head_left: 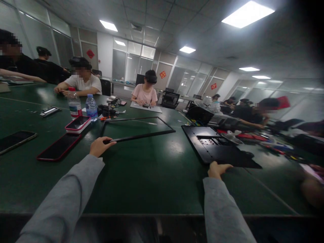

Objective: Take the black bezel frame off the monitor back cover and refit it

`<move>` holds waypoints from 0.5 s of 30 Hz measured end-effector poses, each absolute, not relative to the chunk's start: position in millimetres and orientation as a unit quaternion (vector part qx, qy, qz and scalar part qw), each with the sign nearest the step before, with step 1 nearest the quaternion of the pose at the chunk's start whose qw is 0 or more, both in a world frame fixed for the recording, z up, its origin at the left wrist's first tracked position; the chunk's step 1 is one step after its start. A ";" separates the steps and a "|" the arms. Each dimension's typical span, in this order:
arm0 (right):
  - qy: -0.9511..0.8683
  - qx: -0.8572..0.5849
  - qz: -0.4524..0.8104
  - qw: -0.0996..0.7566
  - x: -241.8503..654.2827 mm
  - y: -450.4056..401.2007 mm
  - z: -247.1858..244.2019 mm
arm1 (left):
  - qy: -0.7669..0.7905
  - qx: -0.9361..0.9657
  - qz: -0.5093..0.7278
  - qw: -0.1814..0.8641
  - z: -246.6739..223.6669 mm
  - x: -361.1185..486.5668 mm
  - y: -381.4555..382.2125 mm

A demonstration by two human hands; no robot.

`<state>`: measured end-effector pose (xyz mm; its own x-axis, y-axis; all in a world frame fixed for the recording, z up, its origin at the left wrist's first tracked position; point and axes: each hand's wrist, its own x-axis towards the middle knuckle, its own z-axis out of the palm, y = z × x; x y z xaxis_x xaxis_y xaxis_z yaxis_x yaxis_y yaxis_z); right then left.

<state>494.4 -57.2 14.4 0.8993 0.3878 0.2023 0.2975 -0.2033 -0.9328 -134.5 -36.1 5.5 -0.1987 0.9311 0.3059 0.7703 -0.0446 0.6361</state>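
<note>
My left hand is closed on the near left corner of a thin black rectangular frame, thumb laid along its top. Through the frame's opening the green tabletop shows. On the right, my right hand grips the near edge of a flat black panel, with its thumb over the top. The panel looks like the back of a monitor or similar screen, with a recessed section and small metal parts in its middle. Whether the panel rests fully on the table I cannot tell. The fingers under both things are hidden.
Left of the frame lie a red-edged phone, a pink-edged phone and a dark phone. Two bottles, red-capped and blue-capped, stand behind, beside black cables. Several people sit around the green table.
</note>
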 end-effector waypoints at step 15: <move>-0.310 -0.757 0.113 0.564 361.3 -44.3 -12.3 | 0.602 0.530 0.557 0.217 9.1 -131.9 -22.1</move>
<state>361.3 -44.3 -12.3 0.7826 0.5963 0.1786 0.3423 -0.1726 -0.9236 -131.9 -22.1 9.1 -0.3442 0.8796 0.3284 0.3960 -0.1812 0.9002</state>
